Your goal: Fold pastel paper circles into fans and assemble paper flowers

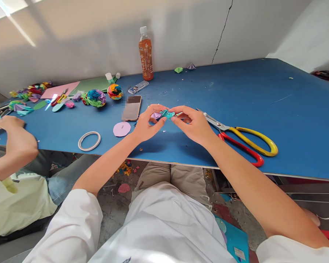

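"Item and location?"
"Crumpled teal piece [167, 114], centre of the frame, over the blue counter [304, 120]."
"State of the hands?"
"Left hand [149, 124] and right hand [196, 124] both pinch it with the fingertips, one from each side."
"Adjacent?"
"Large scissors [223, 127] just beside the right hand, right of centre; phone [133, 109] and lilac disc [122, 129], left of centre."
"Farther out?"
"Upright bottle [146, 60], upper centre; co-worker's arm [19, 146], left edge."

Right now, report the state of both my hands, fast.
Left hand: closed, pinching the crumpled teal piece.
Right hand: closed, pinching the same piece from its other side.
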`<act>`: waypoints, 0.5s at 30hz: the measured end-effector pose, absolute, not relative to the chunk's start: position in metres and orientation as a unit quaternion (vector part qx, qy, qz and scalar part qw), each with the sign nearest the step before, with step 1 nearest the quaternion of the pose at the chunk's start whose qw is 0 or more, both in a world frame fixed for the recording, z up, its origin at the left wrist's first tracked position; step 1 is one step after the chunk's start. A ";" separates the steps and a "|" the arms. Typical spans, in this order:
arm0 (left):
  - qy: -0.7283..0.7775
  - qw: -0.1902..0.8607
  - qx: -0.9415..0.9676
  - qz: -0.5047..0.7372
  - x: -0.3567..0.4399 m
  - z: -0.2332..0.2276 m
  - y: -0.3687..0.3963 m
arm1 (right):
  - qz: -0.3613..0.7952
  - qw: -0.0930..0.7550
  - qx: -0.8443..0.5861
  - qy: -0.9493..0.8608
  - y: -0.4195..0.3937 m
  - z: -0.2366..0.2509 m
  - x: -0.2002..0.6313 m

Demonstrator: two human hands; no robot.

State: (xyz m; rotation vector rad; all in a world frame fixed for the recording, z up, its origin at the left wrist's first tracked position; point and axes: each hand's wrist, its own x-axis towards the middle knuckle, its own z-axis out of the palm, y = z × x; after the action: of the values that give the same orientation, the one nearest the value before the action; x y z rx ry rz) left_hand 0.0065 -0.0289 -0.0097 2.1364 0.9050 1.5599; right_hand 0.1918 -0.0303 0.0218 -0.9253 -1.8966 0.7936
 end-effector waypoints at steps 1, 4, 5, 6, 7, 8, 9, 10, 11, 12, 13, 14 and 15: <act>0.318 0.172 0.754 0.549 0.006 -0.010 -0.029 | 0.316 0.431 -0.370 -0.760 -0.030 0.022 0.192; 0.322 0.175 0.754 0.545 0.006 -0.009 -0.029 | 0.312 0.432 -0.363 -0.764 -0.030 0.023 0.191; 0.324 0.177 0.754 0.544 0.006 -0.009 -0.029 | 0.310 0.433 -0.361 -0.766 -0.030 0.023 0.191; 0.326 0.178 0.753 0.544 0.006 -0.009 -0.030 | 0.308 0.434 -0.359 -0.766 -0.029 0.022 0.191; 0.328 0.179 0.751 0.544 0.006 -0.009 -0.030 | 0.305 0.436 -0.360 -0.766 -0.029 0.022 0.191; 0.330 0.179 0.750 0.544 0.006 -0.009 -0.030 | 0.300 0.438 -0.363 -0.766 -0.029 0.022 0.191; 0.333 0.179 0.750 0.543 0.007 -0.009 -0.029 | 0.294 0.440 -0.367 -0.765 -0.029 0.021 0.191; 0.335 0.179 0.749 0.543 0.007 -0.009 -0.029 | 0.287 0.443 -0.371 -0.764 -0.028 0.021 0.191; 0.337 0.178 0.749 0.542 0.007 -0.009 -0.029 | 0.280 0.447 -0.372 -0.764 -0.028 0.020 0.191; 0.338 0.177 0.749 0.541 0.007 -0.009 -0.029 | 0.274 0.450 -0.372 -0.764 -0.028 0.020 0.191; 0.338 0.177 0.749 0.542 0.007 -0.009 -0.029 | 0.267 0.454 -0.369 -0.766 -0.028 0.019 0.191; 0.336 0.177 0.749 0.544 0.007 -0.010 -0.028 | 0.261 0.459 -0.366 -0.766 -0.028 0.019 0.191; 0.332 0.179 0.748 0.547 0.007 -0.010 -0.028 | 0.255 0.463 -0.364 -0.766 -0.028 0.019 0.191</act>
State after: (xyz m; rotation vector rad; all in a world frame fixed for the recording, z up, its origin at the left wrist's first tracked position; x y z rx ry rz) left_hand 0.0068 -0.0284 -0.0096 2.1140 0.9397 1.5460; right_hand 0.1913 -0.0277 0.0188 -0.8957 -1.8837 0.6266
